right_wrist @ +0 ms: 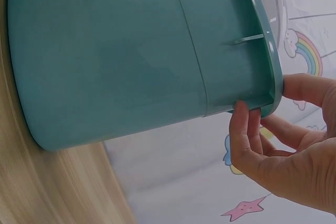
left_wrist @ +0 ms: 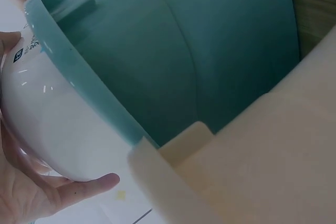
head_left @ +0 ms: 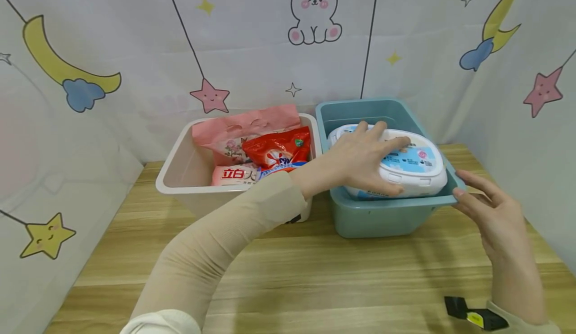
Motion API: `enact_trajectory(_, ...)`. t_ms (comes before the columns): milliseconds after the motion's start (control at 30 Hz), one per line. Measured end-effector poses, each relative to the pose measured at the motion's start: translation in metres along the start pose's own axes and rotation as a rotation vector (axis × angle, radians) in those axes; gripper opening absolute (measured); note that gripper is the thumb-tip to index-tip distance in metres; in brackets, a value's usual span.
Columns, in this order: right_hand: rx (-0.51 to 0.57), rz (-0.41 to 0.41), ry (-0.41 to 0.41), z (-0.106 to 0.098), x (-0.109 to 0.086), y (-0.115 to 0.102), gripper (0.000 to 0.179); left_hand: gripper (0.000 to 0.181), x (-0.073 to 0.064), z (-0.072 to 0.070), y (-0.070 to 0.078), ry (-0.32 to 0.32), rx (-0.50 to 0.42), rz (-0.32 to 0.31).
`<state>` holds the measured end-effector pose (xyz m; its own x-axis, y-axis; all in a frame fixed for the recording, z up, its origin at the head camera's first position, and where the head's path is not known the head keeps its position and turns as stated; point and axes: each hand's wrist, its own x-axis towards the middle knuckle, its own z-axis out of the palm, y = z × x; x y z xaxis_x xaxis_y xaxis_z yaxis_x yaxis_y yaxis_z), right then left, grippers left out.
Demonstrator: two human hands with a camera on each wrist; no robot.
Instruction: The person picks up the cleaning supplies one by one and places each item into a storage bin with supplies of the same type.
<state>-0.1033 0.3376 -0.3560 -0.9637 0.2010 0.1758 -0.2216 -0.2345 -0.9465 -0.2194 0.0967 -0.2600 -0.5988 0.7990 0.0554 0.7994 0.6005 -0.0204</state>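
Note:
A white oval plastic tub (head_left: 435,170) with a blue label on its lid sits tilted in the mouth of the teal bin (head_left: 375,221). My left hand (head_left: 360,161) grips it from above, fingers spread over the lid and thumb on the near side. In the left wrist view the tub's smooth white wall (left_wrist: 52,114) shows between thumb and fingers, beside the bin's rim. My right hand (head_left: 499,219) holds the bin's near right corner; the right wrist view shows its fingers (right_wrist: 240,129) curled under the rim. The tub's underside is hidden inside the bin.
Left of the teal bin stands a cream bin (head_left: 186,169) holding a pink bag (head_left: 247,124), a red bag (head_left: 281,146) and a pink-and-white pack (head_left: 234,174). Both bins stand on a wood-grain table (head_left: 288,274). A printed cloth backdrop (head_left: 256,59) hangs behind them.

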Motion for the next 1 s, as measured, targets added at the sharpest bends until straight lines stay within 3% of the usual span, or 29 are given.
enact_trajectory(1000, 0.013, -0.011, 0.006, 0.0003, 0.0012, 0.0019, 0.039, 0.085, 0.0051, 0.0098, -0.0019, -0.119, -0.077, -0.025)
